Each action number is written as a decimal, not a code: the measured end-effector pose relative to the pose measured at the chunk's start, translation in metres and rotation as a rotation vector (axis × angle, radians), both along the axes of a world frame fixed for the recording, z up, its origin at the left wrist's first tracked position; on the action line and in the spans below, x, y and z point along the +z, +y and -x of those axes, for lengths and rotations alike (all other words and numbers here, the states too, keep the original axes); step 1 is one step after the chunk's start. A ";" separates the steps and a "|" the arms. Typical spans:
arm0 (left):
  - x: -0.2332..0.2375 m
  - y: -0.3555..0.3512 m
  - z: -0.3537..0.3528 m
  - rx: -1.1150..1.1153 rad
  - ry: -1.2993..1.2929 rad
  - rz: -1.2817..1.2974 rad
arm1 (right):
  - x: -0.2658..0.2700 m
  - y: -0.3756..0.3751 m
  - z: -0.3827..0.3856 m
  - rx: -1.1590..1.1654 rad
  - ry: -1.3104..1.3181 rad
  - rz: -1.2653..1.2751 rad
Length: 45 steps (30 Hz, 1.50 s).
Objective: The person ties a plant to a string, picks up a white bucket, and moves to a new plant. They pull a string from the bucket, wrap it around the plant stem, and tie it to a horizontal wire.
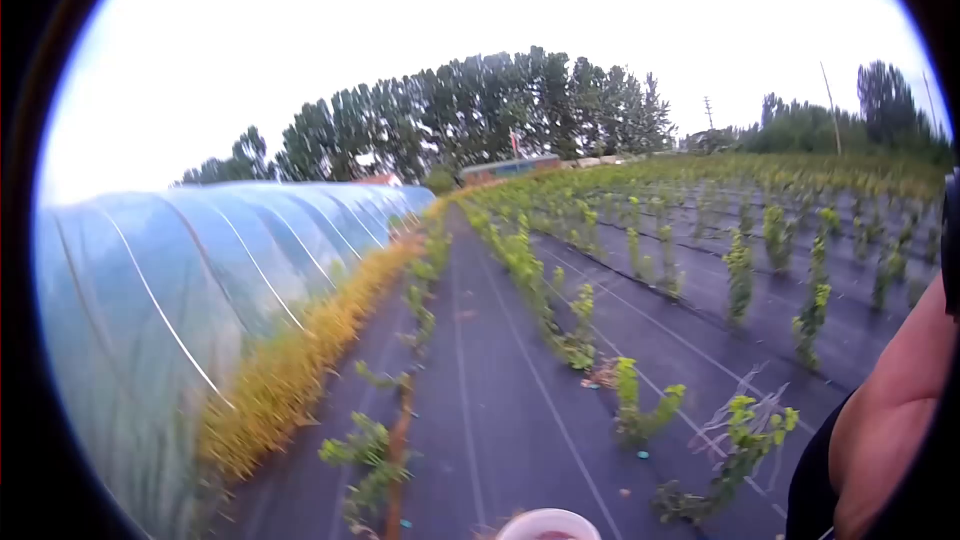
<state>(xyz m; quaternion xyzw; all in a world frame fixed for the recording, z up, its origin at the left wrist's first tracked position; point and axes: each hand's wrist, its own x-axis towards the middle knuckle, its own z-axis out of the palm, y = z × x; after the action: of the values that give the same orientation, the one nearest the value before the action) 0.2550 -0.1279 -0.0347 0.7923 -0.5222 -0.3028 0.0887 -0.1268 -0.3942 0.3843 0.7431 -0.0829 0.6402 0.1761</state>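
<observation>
1. Container [548, 517], white-rimmed, shows at the bottom edge against dark ground sheeting [500, 420]; its support is hidden.
2. Left hand and right hand are out of view; I cannot tell their openness or hold.
3. Bare arm [895, 420] shows at far right.

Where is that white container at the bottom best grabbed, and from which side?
I'd pinch the white container by its far rim, probably coming from above: the rounded rim faces upward, with nothing covering its visible arc. The picture cuts off the rest, so I can't see any handle.
</observation>
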 end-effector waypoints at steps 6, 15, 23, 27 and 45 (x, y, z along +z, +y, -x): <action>-0.021 0.026 0.002 0.127 0.076 -0.074 | 0.001 -0.005 -0.038 -0.009 0.079 0.088; -0.034 0.019 0.008 0.140 -0.024 -0.022 | -0.039 -0.003 -0.050 0.097 0.056 0.104; -0.023 0.014 0.013 0.102 0.033 -0.005 | -0.076 0.045 -0.084 0.446 0.069 0.184; -0.012 0.014 0.018 0.134 -0.069 -0.070 | -0.118 0.080 -0.099 0.670 0.227 -0.052; -0.009 0.002 0.027 0.168 -0.051 -0.030 | -0.151 0.176 -0.089 1.192 0.635 -0.336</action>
<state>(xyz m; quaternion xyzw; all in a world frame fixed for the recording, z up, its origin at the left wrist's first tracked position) 0.2280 -0.1261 -0.0440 0.8420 -0.4512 -0.2821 0.0886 -0.0379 -0.2177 0.2336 0.8304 0.2967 0.3579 -0.3072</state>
